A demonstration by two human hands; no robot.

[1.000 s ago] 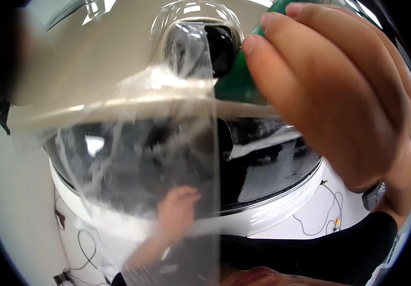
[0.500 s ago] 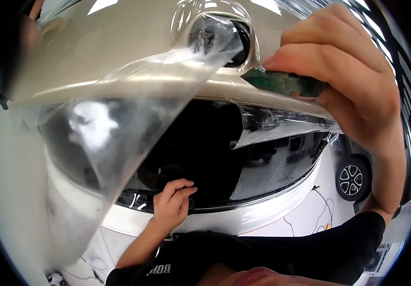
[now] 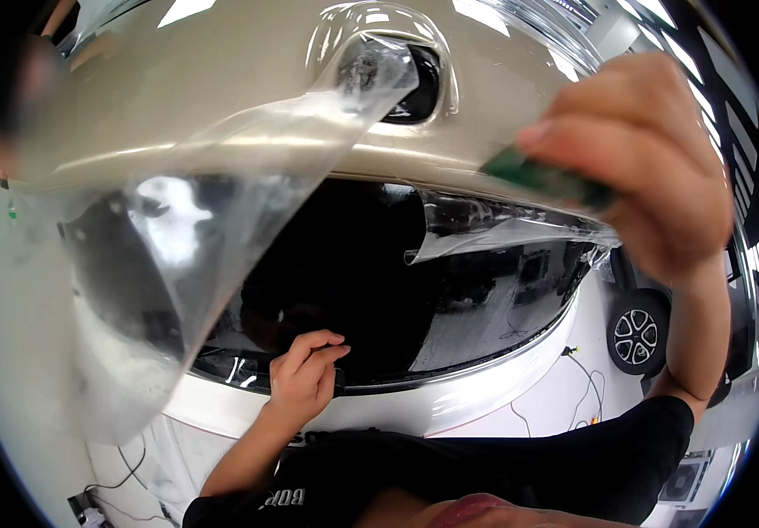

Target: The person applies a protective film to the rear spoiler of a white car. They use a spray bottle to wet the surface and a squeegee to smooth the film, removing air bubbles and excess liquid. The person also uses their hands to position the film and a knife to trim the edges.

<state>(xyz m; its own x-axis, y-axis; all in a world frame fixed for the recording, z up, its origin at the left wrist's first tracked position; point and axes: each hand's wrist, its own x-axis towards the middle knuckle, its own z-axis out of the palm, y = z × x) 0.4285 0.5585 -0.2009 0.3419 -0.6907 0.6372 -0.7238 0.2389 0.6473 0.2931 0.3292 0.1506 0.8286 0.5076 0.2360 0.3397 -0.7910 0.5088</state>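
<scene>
My right hand [image 3: 648, 158], raised at the upper right, grips a green squeegee [image 3: 542, 179] whose pointed end is over the champagne-coloured car panel [image 3: 212, 79]. Motion blurs it slightly. My left hand [image 3: 303, 377] is lower, by the bottom edge of the dark car glass [image 3: 353, 282], fingers curled together; a small dark thing beside them cannot be made out. Clear film [image 3: 230, 176] covers part of the black recess [image 3: 423, 88] in the panel and hangs loose down to the left. More film [image 3: 485, 229] is partly peeled along the top of the glass, with a curled edge.
At the far left is a blurred person [image 3: 27, 97], with an arm at the panel. A white bumper [image 3: 476, 396] curves below the glass. Cables [image 3: 591, 387] lie on the floor at right, near another car's wheel [image 3: 637, 333].
My right hand and the squeegee have moved down and away from the recess. The view has shifted slightly, sliding the car leftward. The loose film still hangs; my left hand keeps its curled pose.
</scene>
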